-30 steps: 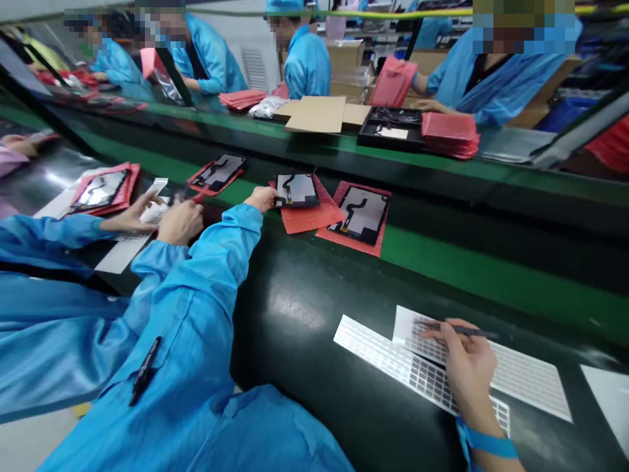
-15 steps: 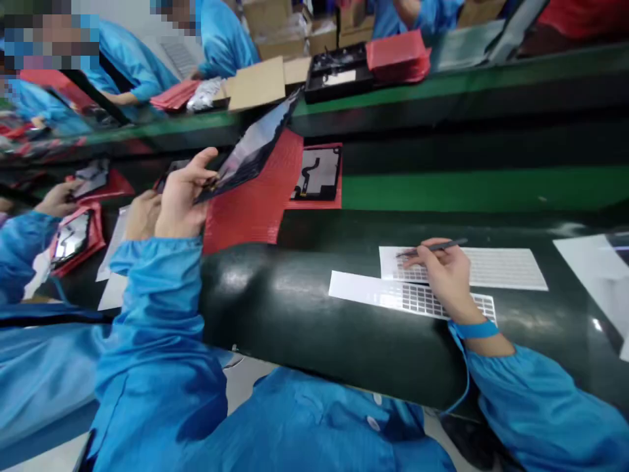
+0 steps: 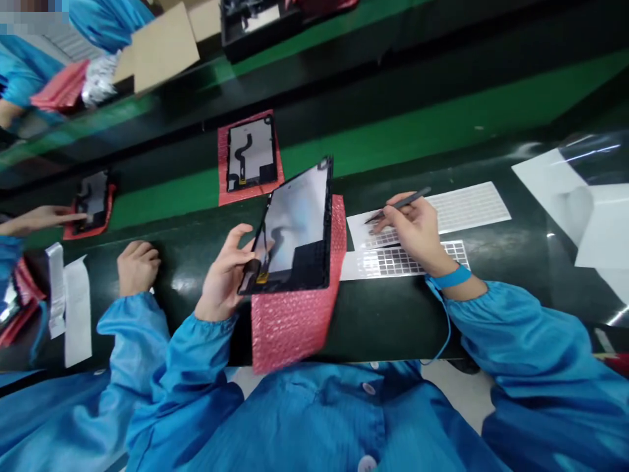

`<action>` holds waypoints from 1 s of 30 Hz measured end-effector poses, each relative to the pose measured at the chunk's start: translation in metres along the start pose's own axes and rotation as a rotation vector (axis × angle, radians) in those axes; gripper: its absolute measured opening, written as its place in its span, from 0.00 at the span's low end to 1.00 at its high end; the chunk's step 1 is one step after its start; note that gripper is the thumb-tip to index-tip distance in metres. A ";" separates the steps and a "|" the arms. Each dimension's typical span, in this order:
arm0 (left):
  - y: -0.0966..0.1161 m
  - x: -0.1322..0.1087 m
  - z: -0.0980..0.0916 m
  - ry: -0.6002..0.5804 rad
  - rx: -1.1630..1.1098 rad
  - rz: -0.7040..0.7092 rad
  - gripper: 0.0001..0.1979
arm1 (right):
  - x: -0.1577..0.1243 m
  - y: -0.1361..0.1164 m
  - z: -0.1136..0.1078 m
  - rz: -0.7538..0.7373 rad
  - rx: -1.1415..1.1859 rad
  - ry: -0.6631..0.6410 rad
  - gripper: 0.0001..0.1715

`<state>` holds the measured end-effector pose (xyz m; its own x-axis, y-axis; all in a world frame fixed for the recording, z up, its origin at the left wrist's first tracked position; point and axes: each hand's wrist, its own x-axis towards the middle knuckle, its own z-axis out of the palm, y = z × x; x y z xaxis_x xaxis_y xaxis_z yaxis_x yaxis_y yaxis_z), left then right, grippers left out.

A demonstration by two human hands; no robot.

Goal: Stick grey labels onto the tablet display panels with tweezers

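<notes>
My left hand [image 3: 227,275] grips the lower left corner of a tablet screen panel [image 3: 299,223], tilted up off the bench. A flex cable and a yellow label show near my fingers. Below the panel hangs a red bubble-wrap sheet [image 3: 295,328]; whether my fingers also hold it is hidden. Slim black tweezers [image 3: 400,204] sit between the fingers of my right hand [image 3: 415,229], their tip pointing down at the left part of a white sticker sheet [image 3: 472,206]. A second sticker sheet [image 3: 393,261] with silvery squares lies partly under that hand.
Another panel [image 3: 251,154] rests on red bubble wrap at the back. To the left are a co-worker's closed hand [image 3: 138,267] and a hand [image 3: 44,219] at a further panel [image 3: 93,200]. White papers [image 3: 555,196] lie on the right; a raised shelf edge [image 3: 344,92] runs behind.
My left hand has brought the panel and red wrap rightward and nearer, in front of me. The view has turned. My right hand still holds the tweezers over the sheets.
</notes>
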<state>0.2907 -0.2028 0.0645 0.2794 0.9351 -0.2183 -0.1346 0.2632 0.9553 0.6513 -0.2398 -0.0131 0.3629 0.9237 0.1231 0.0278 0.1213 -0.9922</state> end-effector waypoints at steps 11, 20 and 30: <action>-0.044 0.015 -0.018 -0.055 0.373 0.059 0.20 | -0.005 -0.005 0.000 -0.092 0.062 0.047 0.17; -0.033 0.017 -0.027 -0.106 0.950 0.196 0.30 | -0.046 -0.038 -0.038 0.030 -0.046 -0.180 0.10; -0.015 -0.019 0.070 -0.413 1.377 0.803 0.23 | -0.058 -0.029 -0.043 0.100 -0.143 -0.161 0.09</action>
<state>0.3543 -0.2413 0.0684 0.8087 0.5376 0.2387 0.4701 -0.8346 0.2872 0.6695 -0.3130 0.0078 0.2179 0.9759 0.0142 0.1352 -0.0158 -0.9907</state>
